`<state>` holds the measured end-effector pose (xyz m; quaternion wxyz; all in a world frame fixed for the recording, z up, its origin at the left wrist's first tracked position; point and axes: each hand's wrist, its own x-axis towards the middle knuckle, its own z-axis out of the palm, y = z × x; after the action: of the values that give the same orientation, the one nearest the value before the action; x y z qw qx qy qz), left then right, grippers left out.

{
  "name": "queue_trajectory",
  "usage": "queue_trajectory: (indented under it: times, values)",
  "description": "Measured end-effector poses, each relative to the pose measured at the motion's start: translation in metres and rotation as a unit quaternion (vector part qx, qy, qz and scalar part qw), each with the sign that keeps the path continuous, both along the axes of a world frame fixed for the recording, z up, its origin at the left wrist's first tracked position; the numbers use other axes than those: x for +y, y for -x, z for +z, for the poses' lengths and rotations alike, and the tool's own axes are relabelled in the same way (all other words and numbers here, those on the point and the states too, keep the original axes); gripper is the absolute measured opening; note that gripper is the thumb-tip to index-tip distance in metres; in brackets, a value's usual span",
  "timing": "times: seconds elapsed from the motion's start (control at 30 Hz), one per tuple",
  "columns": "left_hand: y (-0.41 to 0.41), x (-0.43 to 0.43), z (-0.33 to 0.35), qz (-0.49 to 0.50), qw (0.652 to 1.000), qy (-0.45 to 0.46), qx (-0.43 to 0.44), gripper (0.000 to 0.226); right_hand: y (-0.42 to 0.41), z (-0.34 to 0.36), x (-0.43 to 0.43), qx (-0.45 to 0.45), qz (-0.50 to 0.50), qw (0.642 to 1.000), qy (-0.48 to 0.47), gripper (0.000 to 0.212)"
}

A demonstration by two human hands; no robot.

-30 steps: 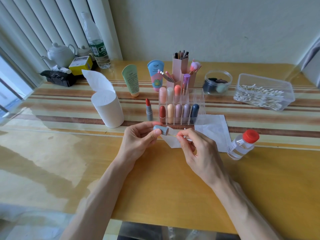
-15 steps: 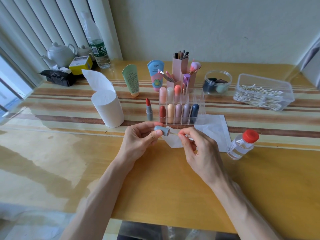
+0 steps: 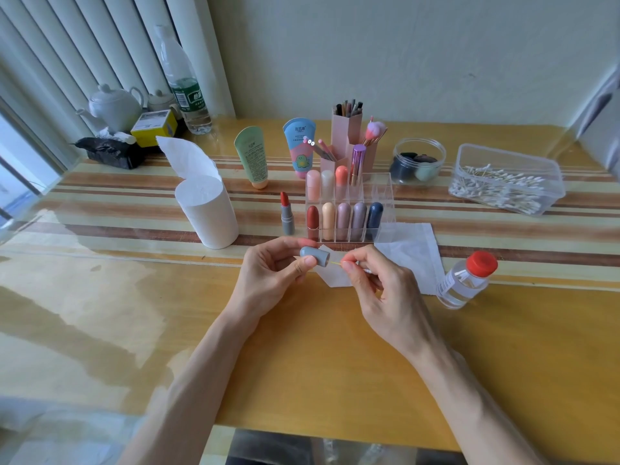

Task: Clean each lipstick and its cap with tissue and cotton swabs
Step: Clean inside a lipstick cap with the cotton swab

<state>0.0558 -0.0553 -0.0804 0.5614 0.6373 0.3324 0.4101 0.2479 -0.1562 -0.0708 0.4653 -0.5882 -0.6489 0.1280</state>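
Grey-blue plastic lipstick cap (image 3: 313, 256) at frame centre is pinched in fingers of the left hand (image 3: 271, 276), while the right hand (image 3: 385, 297) pinches a yellow-stemmed cotton swab (image 3: 335, 263) at its mouth.

Daylight, soft and even, enters from the window (image 3: 13, 182) at left, behind the blinds (image 3: 84, 45). Exposure bright overall; no area underexposed. Broad pale glare covers the left half of the glossy table (image 3: 302, 347), washing out its colour there. Shadows faint and diffuse throughout. Wide-angle distortion evident: blinds lean inward, table stripes bow toward the margins. Centre sharp: the cap (image 3: 315, 256) and the thin swab (image 3: 335, 263) are cleanly resolved. Bottom corners and right margin soft and smeared. Wall (image 3: 402, 62) evenly lit, slight greenish cast.
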Motion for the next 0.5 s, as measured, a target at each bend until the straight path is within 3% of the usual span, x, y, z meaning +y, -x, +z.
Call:
queue_trajectory:
  times: [0.2,0.5]
  values:
    - [-0.0004,-0.0011,0.0031,-0.025,1.000,0.003,-0.003,0.026,0.0009,-0.0053,0.0013,-0.035,-0.056,0.998,-0.023,0.015]
    - [0.0009,-0.0013,0.0033,0.016,0.999,0.020,-0.022,0.030,0.0008,-0.0057,0.0020,0.013,0.010,0.999,0.028,0.011]
